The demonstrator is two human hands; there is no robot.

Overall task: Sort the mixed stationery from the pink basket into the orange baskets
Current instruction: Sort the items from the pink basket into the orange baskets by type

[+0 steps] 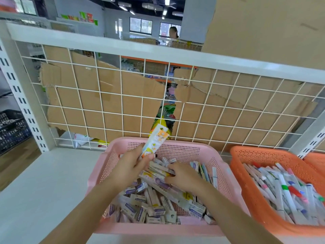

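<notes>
Left grip (130,166) clamped a yellow-and-white pack (155,140), tilted above the pink basket (181,148). Right grip (182,175) curled on a flat box (161,170) in the pile (154,205). Step in hand: picking. Next move would probably require carrying the items to the adjacent orange basket (255,148).

orange basket (246,182) cropped right, box labels (131,207) seemingly blurred

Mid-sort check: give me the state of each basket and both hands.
pink basket: heaped with small boxes
orange basket: part filled with markers
left hand: holds a yellow-white pack raised above the pink basket
right hand: down in the pile, gripping a flat pack
</notes>
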